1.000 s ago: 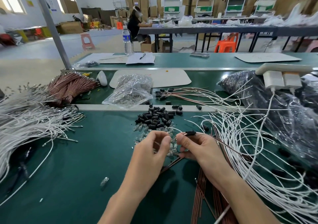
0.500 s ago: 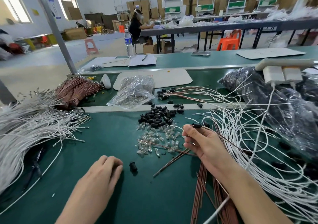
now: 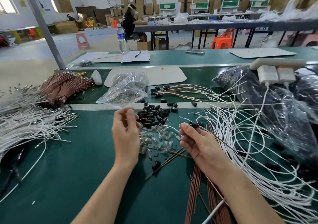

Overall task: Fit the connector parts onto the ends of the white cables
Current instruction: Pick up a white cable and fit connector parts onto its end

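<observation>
A pile of small black connector parts [image 3: 153, 115] lies mid-table, with clear glass bulbs [image 3: 159, 136] scattered just in front of it. My left hand [image 3: 126, 134] hovers over the left edge of both piles, fingers curled but apart, and I see nothing in it. My right hand [image 3: 197, 142] pinches a black connector part [image 3: 194, 125] that sits on the end of a thin brown wire [image 3: 222, 140] trailing off to the right. Loose white cables [image 3: 240, 137] fan out right of that hand. One black part [image 3: 155, 164] lies alone near my left wrist.
A big heap of white cables [image 3: 25, 124] and a brown wire bundle [image 3: 63, 88] fill the left. A clear bag of parts [image 3: 125, 89] and several cables with fitted black ends [image 3: 160, 91] lie behind. Dark plastic bags [image 3: 275, 107] and a power strip [image 3: 275, 69] crowd the right. Brown wires [image 3: 196, 198] lie at the front.
My left hand dropped to the near table beside a single black part, then rose again over the connector pile. My right hand has kept hold of the wire with its black connector.
</observation>
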`<action>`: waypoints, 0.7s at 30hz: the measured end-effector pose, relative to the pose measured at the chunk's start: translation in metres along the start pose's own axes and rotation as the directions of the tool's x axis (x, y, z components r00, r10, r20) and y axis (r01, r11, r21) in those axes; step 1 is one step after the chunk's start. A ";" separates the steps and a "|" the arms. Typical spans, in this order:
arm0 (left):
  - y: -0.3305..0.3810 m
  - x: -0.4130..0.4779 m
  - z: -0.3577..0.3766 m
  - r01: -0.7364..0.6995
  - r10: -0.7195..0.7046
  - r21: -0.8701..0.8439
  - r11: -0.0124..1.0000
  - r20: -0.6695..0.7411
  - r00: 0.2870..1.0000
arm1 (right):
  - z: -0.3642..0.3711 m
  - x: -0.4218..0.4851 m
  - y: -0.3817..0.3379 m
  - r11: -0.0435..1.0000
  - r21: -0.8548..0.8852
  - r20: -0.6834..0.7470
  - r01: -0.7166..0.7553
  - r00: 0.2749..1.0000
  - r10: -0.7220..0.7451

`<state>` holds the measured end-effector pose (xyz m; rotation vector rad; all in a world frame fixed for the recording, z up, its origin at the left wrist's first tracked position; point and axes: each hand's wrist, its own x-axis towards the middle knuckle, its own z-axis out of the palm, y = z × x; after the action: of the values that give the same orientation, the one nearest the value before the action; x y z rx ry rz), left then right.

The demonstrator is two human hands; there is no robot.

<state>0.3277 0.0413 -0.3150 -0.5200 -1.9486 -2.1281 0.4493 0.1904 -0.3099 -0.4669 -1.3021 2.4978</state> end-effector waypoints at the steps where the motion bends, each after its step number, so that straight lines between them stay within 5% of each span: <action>1: 0.001 0.003 -0.005 0.001 -0.002 -0.025 1.000 -0.046 0.999 | -0.001 0.000 0.000 1.000 -0.001 0.004 0.000 1.000 0.000; 4: 0.006 -0.005 -0.016 0.001 -0.003 -0.079 0.997 -0.029 1.000 | 0.000 0.001 0.001 1.000 -0.010 0.019 -0.005 1.000 0.005; 10: 0.014 -0.042 0.010 0.083 -0.058 -0.066 0.994 0.322 0.945 | 0.004 0.002 0.004 1.000 -0.011 0.043 -0.012 0.999 0.012; 21: 0.016 -0.046 0.015 0.125 -0.083 -0.091 0.988 0.374 0.924 | 0.005 0.004 0.004 0.999 0.024 0.034 -0.042 0.999 0.041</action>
<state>0.3775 0.0510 -0.3170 -0.9175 -2.0905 -2.3574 0.4429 0.1864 -0.3109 -0.4525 -1.2853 2.5631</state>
